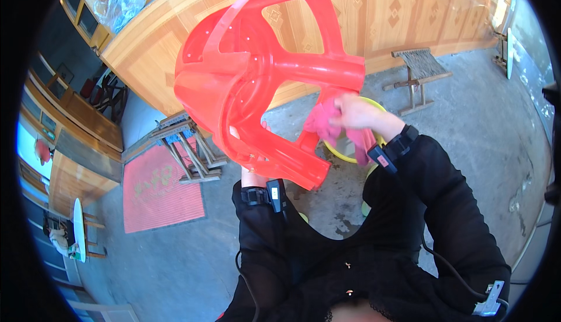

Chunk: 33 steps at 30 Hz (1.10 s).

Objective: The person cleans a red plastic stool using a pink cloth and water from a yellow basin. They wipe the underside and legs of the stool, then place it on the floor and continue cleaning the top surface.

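A red moulded-plastic stool (228,74) is held up on its side in front of me, its legs pointing right and its hollow underside partly facing me. My left hand (266,126) grips it from the lower left; most of that hand is hidden behind the red plastic. Bunched in my right hand (357,112) is a pink cloth (324,118), pressed against a lower leg of the stool. One end of the cloth hangs down over a yellow-rimmed bucket (339,154) on the floor, partly covered by my right hand and the cloth.
Beyond the stool runs a long wooden counter (394,15) with a clear plastic bag (122,2) on it. Wooden folding stools (188,147) stand at left, near a red mat (164,203). Another folding stool (418,66) is at right. The concrete floor (175,260) has wet patches.
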Each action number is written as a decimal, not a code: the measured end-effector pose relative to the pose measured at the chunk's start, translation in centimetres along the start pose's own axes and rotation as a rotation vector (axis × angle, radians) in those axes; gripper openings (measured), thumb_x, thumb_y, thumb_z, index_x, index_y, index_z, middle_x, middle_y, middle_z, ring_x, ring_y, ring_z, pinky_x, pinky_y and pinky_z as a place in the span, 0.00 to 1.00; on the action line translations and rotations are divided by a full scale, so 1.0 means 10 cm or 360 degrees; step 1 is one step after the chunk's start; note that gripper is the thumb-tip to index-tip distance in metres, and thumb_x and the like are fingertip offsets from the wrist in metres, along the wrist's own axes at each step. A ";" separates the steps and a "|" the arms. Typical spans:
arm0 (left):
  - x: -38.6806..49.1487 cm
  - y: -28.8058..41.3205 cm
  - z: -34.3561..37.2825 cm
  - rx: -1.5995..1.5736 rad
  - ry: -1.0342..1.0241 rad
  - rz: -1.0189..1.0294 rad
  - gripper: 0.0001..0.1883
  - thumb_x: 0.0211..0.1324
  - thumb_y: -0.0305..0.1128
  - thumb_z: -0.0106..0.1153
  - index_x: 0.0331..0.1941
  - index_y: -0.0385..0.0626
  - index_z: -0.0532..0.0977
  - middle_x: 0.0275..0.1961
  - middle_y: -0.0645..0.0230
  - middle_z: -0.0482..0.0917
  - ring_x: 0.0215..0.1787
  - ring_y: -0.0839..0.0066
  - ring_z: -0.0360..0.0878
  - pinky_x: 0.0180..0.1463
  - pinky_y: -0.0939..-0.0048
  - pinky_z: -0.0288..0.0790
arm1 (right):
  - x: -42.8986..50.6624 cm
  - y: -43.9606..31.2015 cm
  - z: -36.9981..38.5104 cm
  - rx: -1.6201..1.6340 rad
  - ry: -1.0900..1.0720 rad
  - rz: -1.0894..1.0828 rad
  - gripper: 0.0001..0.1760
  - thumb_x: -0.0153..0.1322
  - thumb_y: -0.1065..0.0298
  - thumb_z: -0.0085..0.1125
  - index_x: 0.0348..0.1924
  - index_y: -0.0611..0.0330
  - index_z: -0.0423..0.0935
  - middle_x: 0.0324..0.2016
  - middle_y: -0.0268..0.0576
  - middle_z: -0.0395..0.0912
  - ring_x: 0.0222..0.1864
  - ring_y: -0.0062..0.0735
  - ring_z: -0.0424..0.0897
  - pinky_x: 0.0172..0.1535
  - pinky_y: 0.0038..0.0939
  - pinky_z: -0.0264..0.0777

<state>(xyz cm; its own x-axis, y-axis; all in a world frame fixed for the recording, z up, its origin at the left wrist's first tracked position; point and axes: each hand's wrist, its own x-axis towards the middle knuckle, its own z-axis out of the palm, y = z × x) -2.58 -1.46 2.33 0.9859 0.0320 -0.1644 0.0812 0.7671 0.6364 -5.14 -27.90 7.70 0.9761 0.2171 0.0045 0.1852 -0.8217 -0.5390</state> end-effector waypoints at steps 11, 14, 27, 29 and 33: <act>0.21 -0.04 -0.21 -0.0175 -0.0196 -0.0120 0.35 0.64 0.64 0.38 0.58 0.43 0.68 0.42 0.56 0.78 0.40 0.61 0.77 0.44 0.60 0.75 | 0.37 0.45 0.62 -0.0141 0.0803 -0.0051 0.13 0.65 0.73 0.56 0.43 0.65 0.78 0.44 0.64 0.74 0.49 0.58 0.75 0.52 0.45 0.71; 0.38 -0.07 -0.31 -0.0131 -0.0141 -0.0015 0.35 0.63 0.63 0.40 0.57 0.43 0.68 0.42 0.56 0.79 0.40 0.60 0.78 0.44 0.58 0.76 | 0.30 0.42 0.93 0.0094 0.0705 0.0008 0.13 0.65 0.72 0.56 0.41 0.66 0.78 0.40 0.65 0.75 0.44 0.62 0.76 0.48 0.46 0.73; 0.40 -0.13 -0.36 -0.0210 -0.0117 -0.0115 0.30 0.67 0.58 0.40 0.56 0.44 0.69 0.47 0.59 0.77 0.46 0.63 0.76 0.49 0.60 0.74 | 0.11 0.33 0.79 -0.0454 0.0586 -0.0194 0.06 0.61 0.75 0.56 0.30 0.66 0.77 0.35 0.60 0.76 0.30 0.55 0.80 0.35 0.45 0.77; 0.23 -0.09 -0.24 -0.0193 -0.0053 -0.0191 0.33 0.65 0.63 0.39 0.55 0.44 0.69 0.42 0.58 0.77 0.41 0.64 0.76 0.43 0.61 0.76 | 0.25 0.39 0.58 -0.0593 0.0647 0.0024 0.08 0.62 0.72 0.54 0.32 0.64 0.78 0.36 0.59 0.76 0.36 0.53 0.81 0.39 0.43 0.77; 0.14 -0.04 -0.08 -0.0172 0.0001 -0.0158 0.35 0.63 0.65 0.40 0.55 0.43 0.69 0.41 0.58 0.77 0.39 0.62 0.76 0.41 0.59 0.75 | 0.38 0.46 0.57 -0.0485 0.0767 0.0084 0.07 0.62 0.73 0.55 0.32 0.65 0.78 0.37 0.59 0.76 0.35 0.56 0.80 0.39 0.44 0.77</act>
<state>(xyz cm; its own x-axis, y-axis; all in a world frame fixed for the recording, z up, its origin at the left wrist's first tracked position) -1.38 -1.16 1.22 0.9737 -0.0472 -0.2230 0.1621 0.8312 0.5319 -1.20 -27.82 0.47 0.9131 -0.0343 0.4062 0.0895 -0.9552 -0.2819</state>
